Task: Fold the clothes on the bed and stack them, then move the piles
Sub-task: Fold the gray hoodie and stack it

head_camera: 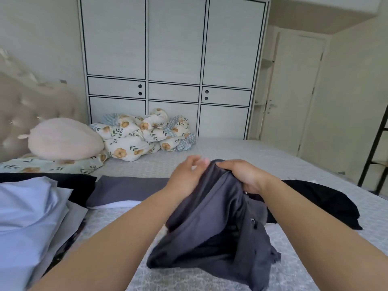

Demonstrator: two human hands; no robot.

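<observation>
A dark grey garment [212, 223] hangs bunched between my hands above the grey bed sheet [273, 156], its lower part trailing on the bed. My right hand [245, 175] grips its top edge, fingers curled over the cloth. My left hand [185, 175] is against the left side of the same edge with the fingers spread and blurred. A folded grey piece [126, 190] lies flat behind my left arm. A black garment [327, 198] lies loose to the right. Light blue clothes [27, 211] are piled at the left, over a black one [63, 181].
A pink plush pillow [63, 139] and a crumpled floral duvet [138, 135] sit at the head of the bed. A white wardrobe [174, 59] stands behind the bed, a door [294, 91] at the right, and a black rack [375, 156] at the right edge.
</observation>
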